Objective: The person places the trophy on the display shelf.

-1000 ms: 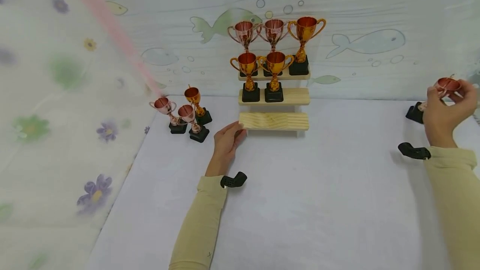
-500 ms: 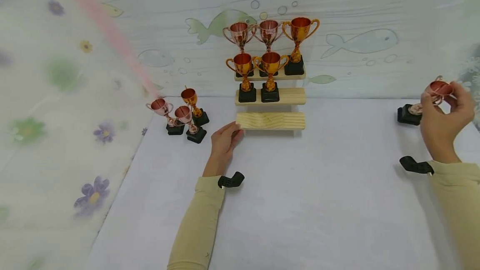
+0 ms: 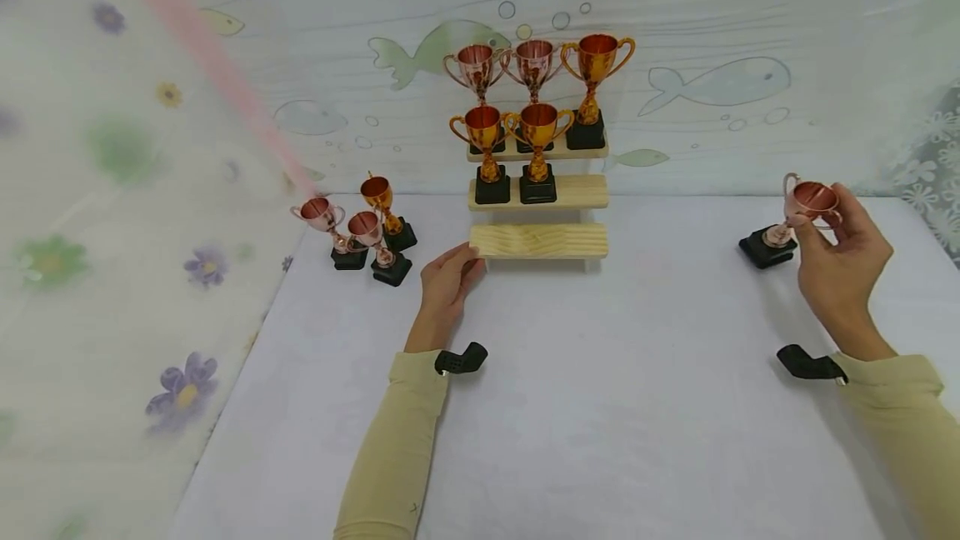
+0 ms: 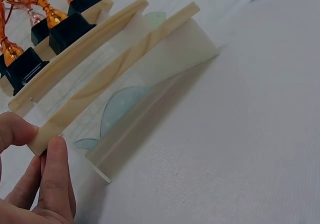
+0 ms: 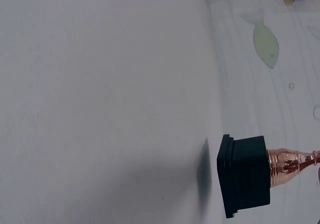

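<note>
My right hand [image 3: 846, 261] pinches a rose-gold trophy cup [image 3: 812, 198] by its bowl and handle. The trophy tilts, its black base [image 5: 244, 176] off the table with a shadow beside it in the right wrist view. With thumb and fingers, my left hand [image 3: 444, 286] grips the left end of the lowest wooden step of a three-step display stand [image 3: 538, 242]. The thumb lies on top of that board and the fingers are under it in the left wrist view. Two gold trophies [image 3: 538, 136] stand on the middle step. Two rose-gold trophies and a gold trophy [image 3: 597, 65] stand on the top step.
Left of the stand, two rose-gold trophies [image 3: 365, 230] and a gold trophy [image 3: 378, 192] stand close together on the white table [image 3: 600, 407]. A curtain printed with fish [image 3: 720, 86] hangs behind the stand; a flowered one [image 3: 183, 390] lines the left side.
My right hand has carried the rose-gold trophy leftward and somewhat toward me. The left hand keeps its hold on the stand. The whole head view has shifted slightly.
</note>
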`<state>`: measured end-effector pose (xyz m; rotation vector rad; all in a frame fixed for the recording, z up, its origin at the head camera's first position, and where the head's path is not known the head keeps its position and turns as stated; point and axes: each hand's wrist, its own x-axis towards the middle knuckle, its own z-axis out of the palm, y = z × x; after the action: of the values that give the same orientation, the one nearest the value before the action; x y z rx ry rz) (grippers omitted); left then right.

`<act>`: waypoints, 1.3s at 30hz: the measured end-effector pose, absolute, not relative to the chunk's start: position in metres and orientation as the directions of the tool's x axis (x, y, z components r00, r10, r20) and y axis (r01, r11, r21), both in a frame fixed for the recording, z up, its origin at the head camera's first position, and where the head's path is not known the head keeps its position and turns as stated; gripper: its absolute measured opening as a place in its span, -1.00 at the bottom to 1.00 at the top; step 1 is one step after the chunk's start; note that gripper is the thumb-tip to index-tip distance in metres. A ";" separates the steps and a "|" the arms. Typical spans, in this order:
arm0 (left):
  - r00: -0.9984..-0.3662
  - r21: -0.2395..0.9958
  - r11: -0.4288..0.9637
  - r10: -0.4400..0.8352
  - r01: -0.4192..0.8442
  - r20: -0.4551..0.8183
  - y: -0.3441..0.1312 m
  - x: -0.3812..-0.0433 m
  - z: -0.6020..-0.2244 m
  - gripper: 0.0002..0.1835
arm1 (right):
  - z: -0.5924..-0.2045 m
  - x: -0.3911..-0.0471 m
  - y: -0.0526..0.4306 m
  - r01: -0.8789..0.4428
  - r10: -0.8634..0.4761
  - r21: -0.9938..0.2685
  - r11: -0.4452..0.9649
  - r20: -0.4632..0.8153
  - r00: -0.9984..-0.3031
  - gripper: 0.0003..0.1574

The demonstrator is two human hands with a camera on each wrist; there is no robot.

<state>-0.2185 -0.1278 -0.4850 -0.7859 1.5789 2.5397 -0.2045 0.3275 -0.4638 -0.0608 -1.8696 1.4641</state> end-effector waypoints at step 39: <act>-0.891 0.828 -0.487 -0.193 -0.277 -0.411 -0.131 -0.221 -0.491 -0.62 | -0.401 -0.223 0.195 -0.644 -0.071 -0.765 -0.001 0.643 -0.763 -0.38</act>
<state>-0.2210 -0.1309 -0.4905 -0.7181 1.5642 2.5674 -0.2226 0.1950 -0.4011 0.7366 -1.8602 1.8144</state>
